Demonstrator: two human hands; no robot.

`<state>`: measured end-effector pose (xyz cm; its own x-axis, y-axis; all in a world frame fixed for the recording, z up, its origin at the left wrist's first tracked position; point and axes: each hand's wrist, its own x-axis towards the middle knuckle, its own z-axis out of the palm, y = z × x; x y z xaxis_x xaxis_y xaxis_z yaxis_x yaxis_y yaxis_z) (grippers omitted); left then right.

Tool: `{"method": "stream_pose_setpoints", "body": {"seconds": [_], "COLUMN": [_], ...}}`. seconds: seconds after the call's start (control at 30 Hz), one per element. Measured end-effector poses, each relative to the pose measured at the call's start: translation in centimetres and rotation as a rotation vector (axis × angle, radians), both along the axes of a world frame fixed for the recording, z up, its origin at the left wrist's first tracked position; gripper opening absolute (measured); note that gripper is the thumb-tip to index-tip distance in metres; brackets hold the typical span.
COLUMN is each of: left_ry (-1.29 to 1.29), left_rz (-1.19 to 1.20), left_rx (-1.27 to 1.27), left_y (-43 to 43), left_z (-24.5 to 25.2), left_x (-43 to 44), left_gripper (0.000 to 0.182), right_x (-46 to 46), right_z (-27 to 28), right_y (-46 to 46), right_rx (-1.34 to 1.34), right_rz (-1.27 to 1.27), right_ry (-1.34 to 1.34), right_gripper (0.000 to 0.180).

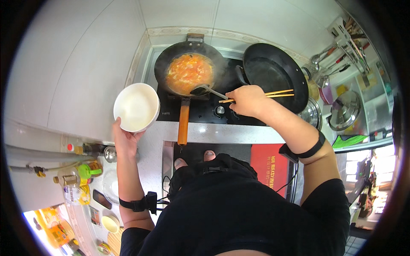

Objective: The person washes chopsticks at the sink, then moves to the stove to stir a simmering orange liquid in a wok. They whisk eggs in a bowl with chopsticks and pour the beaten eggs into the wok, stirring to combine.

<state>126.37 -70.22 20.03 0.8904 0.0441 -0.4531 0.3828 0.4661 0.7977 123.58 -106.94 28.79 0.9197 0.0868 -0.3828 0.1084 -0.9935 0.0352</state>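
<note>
My left hand [126,136] grips a white bowl [136,107] from below, left of the cooktop, its mouth tilted towards me and nothing but a smooth pale inside showing. In my right hand [248,100] are both the handle of a ladle or spatula [214,92] and a pair of wooden chopsticks [280,93]. The utensil's dark head rests at the near edge of an orange-red soup [189,72] with pale shreds. That soup steams in a black wok [161,68], whose wooden handle [183,124] points at me.
A second black pan [269,73] leans tilted on the right of the black glass cooktop [205,113]. Glass lids [345,110] and hanging utensils [326,57] crowd the right side. Bottles [72,177], a phone [102,199] and a small cup [110,224] occupy the left counter.
</note>
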Motion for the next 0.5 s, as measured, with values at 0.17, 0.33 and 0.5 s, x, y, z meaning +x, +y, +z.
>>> {"method": "stream_pose_setpoints", "body": {"seconds": [0.17, 0.33, 0.5], "left_ry": [0.115, 0.218, 0.264], "left_rz": [0.016, 0.087, 0.123], "left_rx": [0.029, -0.105, -0.118], "left_y": [1.2, 1.2, 1.2], "left_z": [-7.1, -14.0, -18.3], "left_x": [-2.1, -1.8, -2.0], "left_gripper": [0.056, 0.046, 0.043], "right_x": [1.9, 3.9, 4.9], "right_z": [-2.8, -4.5, -4.8], "right_y": [2.0, 2.2, 0.9], "right_rx": [-0.098, -0.105, 0.277], "right_rz": [0.045, 0.011, -0.094], "right_ry": [-0.006, -0.038, -0.046], "right_gripper": [0.030, 0.035, 0.046]}}
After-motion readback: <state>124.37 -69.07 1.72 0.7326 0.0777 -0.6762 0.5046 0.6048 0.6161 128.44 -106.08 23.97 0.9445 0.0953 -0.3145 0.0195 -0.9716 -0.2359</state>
